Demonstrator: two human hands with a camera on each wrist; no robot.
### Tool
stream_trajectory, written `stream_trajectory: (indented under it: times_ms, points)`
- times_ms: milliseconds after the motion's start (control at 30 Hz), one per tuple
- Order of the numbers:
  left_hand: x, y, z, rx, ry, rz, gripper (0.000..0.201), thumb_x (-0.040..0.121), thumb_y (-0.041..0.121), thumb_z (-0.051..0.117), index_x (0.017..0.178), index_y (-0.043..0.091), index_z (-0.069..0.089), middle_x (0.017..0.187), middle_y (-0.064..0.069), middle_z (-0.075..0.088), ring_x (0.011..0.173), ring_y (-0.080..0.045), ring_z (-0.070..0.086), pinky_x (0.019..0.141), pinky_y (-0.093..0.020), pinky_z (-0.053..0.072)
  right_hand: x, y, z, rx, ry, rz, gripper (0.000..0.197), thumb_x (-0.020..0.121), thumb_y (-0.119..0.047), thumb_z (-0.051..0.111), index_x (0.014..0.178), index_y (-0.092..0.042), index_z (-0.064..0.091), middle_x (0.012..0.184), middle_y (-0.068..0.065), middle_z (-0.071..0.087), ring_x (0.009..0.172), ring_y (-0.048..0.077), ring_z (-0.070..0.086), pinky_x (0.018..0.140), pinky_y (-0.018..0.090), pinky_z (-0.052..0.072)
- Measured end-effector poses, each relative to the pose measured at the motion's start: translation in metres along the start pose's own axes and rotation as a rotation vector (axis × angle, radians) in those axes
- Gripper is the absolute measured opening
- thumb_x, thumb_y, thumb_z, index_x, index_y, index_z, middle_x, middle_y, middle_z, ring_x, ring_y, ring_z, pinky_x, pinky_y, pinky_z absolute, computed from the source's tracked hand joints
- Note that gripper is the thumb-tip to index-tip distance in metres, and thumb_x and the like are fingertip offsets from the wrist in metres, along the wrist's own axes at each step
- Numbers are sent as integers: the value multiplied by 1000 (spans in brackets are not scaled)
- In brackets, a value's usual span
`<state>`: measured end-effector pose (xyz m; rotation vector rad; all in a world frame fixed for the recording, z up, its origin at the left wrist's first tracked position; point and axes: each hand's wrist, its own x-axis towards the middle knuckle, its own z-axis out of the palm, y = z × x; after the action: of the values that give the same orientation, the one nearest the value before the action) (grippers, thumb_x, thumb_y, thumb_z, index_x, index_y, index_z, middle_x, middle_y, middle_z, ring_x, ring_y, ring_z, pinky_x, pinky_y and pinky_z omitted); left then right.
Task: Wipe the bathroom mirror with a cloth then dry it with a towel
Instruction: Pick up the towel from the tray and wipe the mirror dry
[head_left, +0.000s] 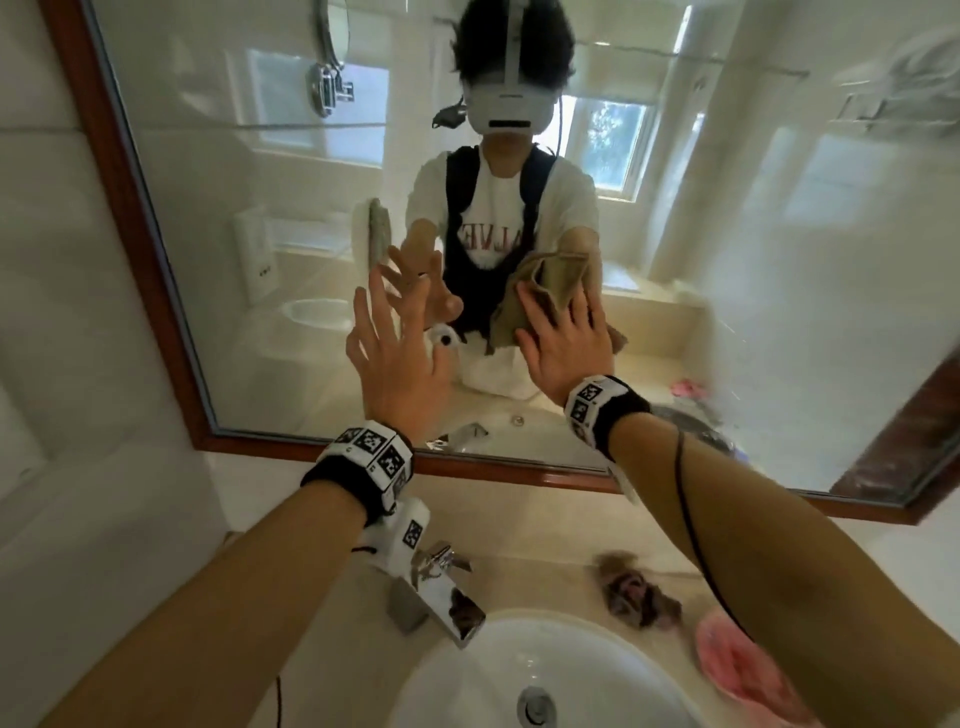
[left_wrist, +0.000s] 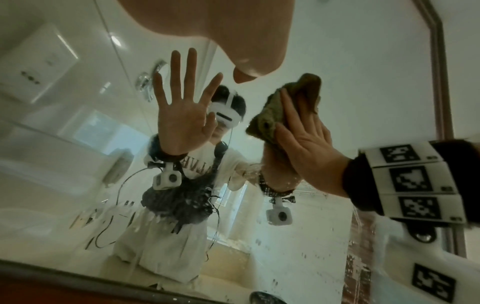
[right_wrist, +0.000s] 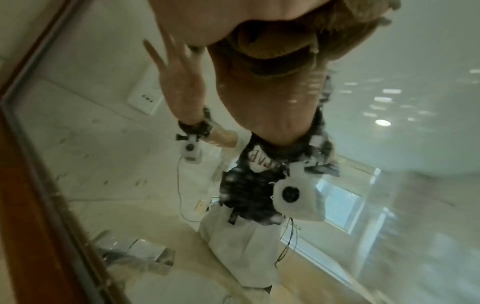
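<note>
The bathroom mirror (head_left: 270, 249) hangs in a brown wooden frame (head_left: 124, 223) above the sink. My right hand (head_left: 566, 343) lies flat with straight fingers and presses a tan cloth (head_left: 506, 322) against the glass, low and near the middle. In the left wrist view the same right hand (left_wrist: 303, 148) covers the bunched cloth (left_wrist: 272, 107). The right wrist view has the cloth (right_wrist: 280, 47) just beyond my palm. My left hand (head_left: 400, 364) is held up with fingers spread, empty, close to the glass to the left of the cloth. Whether it touches the mirror I cannot tell.
Below the mirror are a white basin (head_left: 597, 670) and a chrome tap (head_left: 441, 587). On the counter to the right lie a crumpled brown rag (head_left: 634, 592) and a pink towel (head_left: 737, 660). Spots and streaks mark the lower glass (left_wrist: 298, 253). A tiled wall (head_left: 47, 312) stands to the left.
</note>
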<state>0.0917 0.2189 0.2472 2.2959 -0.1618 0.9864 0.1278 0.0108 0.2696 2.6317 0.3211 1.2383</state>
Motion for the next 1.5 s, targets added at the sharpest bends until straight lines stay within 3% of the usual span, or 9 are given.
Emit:
stream_trajectory:
  times_ms: [100, 200, 367, 500, 733, 933, 1033, 1167, 1500]
  points:
    - [-3, 12, -2, 38, 6, 14, 72, 91, 26, 53, 156, 33, 21, 166, -11, -3, 151, -35, 1, 115, -61, 19, -10, 37, -9, 43, 30, 165, 59, 98, -47, 29, 152, -25, 19, 154, 20, 27, 143, 40, 18, 119, 45, 2]
    - [-6, 20, -7, 84, -3, 7, 74, 88, 22, 54, 155, 30, 23, 166, -13, -2, 151, -35, 1, 114, -60, 17, -14, 62, -17, 58, 40, 224, 60, 99, -47, 27, 153, -24, 14, 155, 19, 24, 144, 40, 15, 119, 44, 0]
    - [-8, 16, -15, 127, 2, -18, 73, 88, 22, 55, 154, 29, 25, 166, -15, -2, 151, -36, 1, 113, -62, 19, -9, 47, -16, 102, 56, 270, 59, 100, -43, 28, 153, -22, 13, 155, 20, 25, 143, 40, 19, 119, 49, 7]
    - [-11, -3, -21, 157, -12, -27, 74, 88, 22, 57, 155, 27, 24, 166, -16, -2, 151, -38, 1, 113, -62, 18, -7, 7, -5, 111, 12, 73, 58, 99, -45, 29, 153, -27, 14, 155, 15, 26, 143, 41, 17, 119, 52, 5]
    - [-23, -56, -24, 174, -19, -80, 76, 86, 18, 59, 155, 26, 27, 165, -17, 1, 150, -41, 5, 112, -63, 21, -4, -73, 22, 84, -54, -98, 59, 98, -43, 34, 153, -29, 16, 155, 14, 26, 143, 39, 16, 118, 45, -6]
    - [-24, -91, -18, 161, -24, -117, 75, 88, 19, 59, 154, 27, 26, 165, -17, 0, 150, -41, 6, 112, -65, 23, -20, -127, 51, 18, -208, -296, 60, 95, -41, 44, 151, -31, 25, 154, 9, 31, 142, 34, 20, 116, 42, -12]
    - [-25, -103, -13, 163, -29, -129, 73, 89, 18, 60, 153, 27, 28, 165, -17, 1, 150, -41, 7, 112, -64, 23, -33, -152, 68, -7, -307, -434, 72, 88, -38, 54, 151, -32, 20, 156, 3, 27, 145, 30, 14, 113, 41, -21]
    - [-29, -123, -7, 162, -29, -147, 71, 88, 17, 59, 153, 26, 30, 164, -19, 3, 150, -42, 8, 112, -64, 24, -43, -170, 83, -37, -356, -534, 72, 83, -36, 60, 149, -31, 29, 153, 5, 33, 143, 30, 23, 117, 43, -5]
    - [-31, -117, 9, 109, -55, -162, 76, 89, 17, 56, 154, 32, 20, 165, -17, -6, 151, -39, -1, 115, -63, 19, -63, -146, 92, -147, -326, -633, 64, 81, -32, 63, 142, -32, 42, 151, 3, 38, 142, 25, 27, 117, 40, 3]
